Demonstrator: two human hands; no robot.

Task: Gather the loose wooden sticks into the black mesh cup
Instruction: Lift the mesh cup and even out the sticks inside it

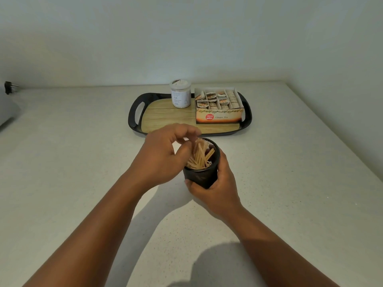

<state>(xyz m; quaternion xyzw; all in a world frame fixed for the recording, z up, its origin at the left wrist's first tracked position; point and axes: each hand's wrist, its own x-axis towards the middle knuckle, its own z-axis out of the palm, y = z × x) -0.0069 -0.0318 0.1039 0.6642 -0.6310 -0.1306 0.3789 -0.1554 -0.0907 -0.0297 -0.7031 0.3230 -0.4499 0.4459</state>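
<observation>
A person's right hand wraps its fingers around the lower wall of a black mesh cup, holding it tilted toward the camera just above or on a pale speckled surface; whether its base touches cannot be told. The cup holds a sheaf of wooden sticks, which lean at mixed angles and rise past its rim. The left hand hovers at the cup's mouth with its fingers curled and bunched against the thumb over the tops of the sticks; motion blur hides whether they pinch any. Beyond the cup, close to its far rim, sits a black-rimmed tray with a wood-grain floor. On the tray's far side stand a clear lidded jar and, just to its right, an open box of ginger tea packed with sachets. A dark wall plug shows at the far left edge.
</observation>
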